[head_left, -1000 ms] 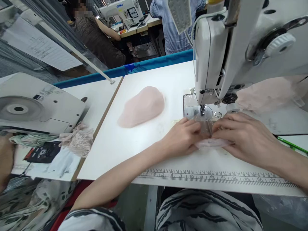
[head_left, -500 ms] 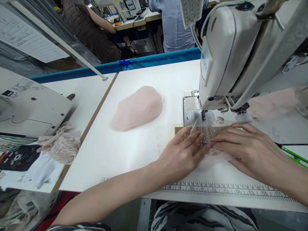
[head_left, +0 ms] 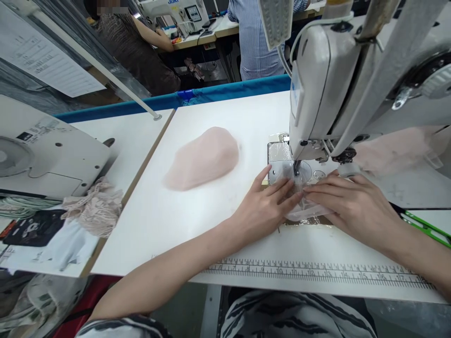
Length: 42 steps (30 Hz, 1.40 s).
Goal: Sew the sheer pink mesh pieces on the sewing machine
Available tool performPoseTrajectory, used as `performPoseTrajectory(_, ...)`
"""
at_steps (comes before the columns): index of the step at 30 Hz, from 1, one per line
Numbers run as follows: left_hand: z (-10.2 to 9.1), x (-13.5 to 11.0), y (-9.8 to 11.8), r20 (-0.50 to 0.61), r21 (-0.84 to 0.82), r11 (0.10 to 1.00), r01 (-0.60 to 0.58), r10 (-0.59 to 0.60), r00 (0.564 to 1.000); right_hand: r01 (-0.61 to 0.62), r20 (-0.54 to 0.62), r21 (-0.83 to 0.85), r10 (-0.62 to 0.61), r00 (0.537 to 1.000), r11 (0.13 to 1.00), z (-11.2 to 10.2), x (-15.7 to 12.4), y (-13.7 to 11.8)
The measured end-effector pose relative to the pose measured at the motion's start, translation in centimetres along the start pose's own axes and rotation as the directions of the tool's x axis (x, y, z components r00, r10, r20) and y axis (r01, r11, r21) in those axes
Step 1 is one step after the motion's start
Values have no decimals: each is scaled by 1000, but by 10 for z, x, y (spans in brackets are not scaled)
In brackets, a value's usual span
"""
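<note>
At the sewing machine's [head_left: 313, 89] needle, a small piece of sheer whitish fabric [head_left: 303, 213] lies under the presser foot [head_left: 298, 166], its near edge curving towards me. My left hand [head_left: 266, 202] holds the left side with thumb and nearer fingers; its outermost finger stretches apart onto the metal needle plate [head_left: 278, 152]. On the opposite side, my right hand [head_left: 352, 199] grips the fabric with fingers close together. Its fingertips partly cover the cloth. Left of the machine, a flat pile of pale pink sheer pieces [head_left: 206, 159] rests on the white table [head_left: 158, 225].
More pink sheer fabric [head_left: 391, 150] lies behind my right hand. A green-and-black tool [head_left: 426, 227] sits beside my right forearm. A printed ruler [head_left: 310, 272] runs along the front edge. Pinkish cords [head_left: 97, 209] lie at left. Two people work beyond the blue cloth edge [head_left: 232, 88].
Both hands have shifted slightly forward, closer to the needle. The sheer fabric, bunched into folds before, now lies flatter with a curved edge showing. The view has moved a little.
</note>
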<state>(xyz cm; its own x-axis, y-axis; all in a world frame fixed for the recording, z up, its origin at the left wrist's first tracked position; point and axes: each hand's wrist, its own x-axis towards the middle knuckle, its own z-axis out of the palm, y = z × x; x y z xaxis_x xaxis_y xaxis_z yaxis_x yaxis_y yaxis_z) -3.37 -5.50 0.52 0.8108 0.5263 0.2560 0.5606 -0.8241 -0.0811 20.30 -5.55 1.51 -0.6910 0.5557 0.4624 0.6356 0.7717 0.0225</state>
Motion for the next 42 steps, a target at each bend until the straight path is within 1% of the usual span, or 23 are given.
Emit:
performPoseTrajectory(6,4,7,-9,9,16,1000,26,-26,1000,-7,-4,-53,7,1000,999,10,0,9)
performPoseTrajectory(12,10,12,-18,-24,42,998,40,-39,999,-13,-66,-118,5,998,993,16,6,15)
performPoseTrajectory(14,11,13,-18,-68,60,997,53,-49,996,-9,-79,-132,-1,997,991,16,7,13)
performPoseTrajectory(16,11,12,-16,-154,91,993,70,-55,986,-4,-86,-130,-7,996,991,14,8,10)
performPoseTrajectory(18,9,12,-12,-243,104,993,58,-31,970,15,-77,-112,-24,997,994,11,7,6)
performPoseTrajectory(20,7,11,-8,-271,48,998,35,-21,962,37,-76,-81,-43,996,996,9,6,3)
performPoseTrajectory(21,4,11,-6,-251,-15,999,41,-43,967,36,-83,-57,-40,996,998,9,5,3)
performPoseTrajectory(23,-3,13,-5,-155,-169,979,111,-137,978,1,-102,15,0,995,1000,10,2,4)
performPoseTrajectory(25,-11,18,-7,-42,-284,935,213,-235,971,-65,-121,92,76,990,994,12,0,7)
performPoseTrajectory(26,-15,22,-9,-2,-318,915,249,-264,965,-100,-126,119,115,985,988,13,0,9)
performPoseTrajectory(28,-20,30,-14,59,-382,878,288,-288,956,-165,-141,134,184,973,977,15,0,12)
performPoseTrajectory(30,-22,39,-20,114,-423,853,307,-286,951,-209,-165,106,225,960,972,15,2,13)
performPoseTrajectory(32,-20,45,-25,148,-447,837,317,-281,948,-229,-195,68,238,952,971,13,5,13)
performPoseTrajectory(35,-16,50,-30,151,-490,808,327,-291,945,-249,-230,32,250,941,968,10,9,12)
performPoseTrajectory(39,-16,52,-34,171,-589,736,333,-289,942,-262,-242,21,259,935,965,12,10,14)
performPoseTrajectory(42,-20,50,-35,195,-659,674,334,-275,941,-267,-220,31,267,938,963,15,7,15)
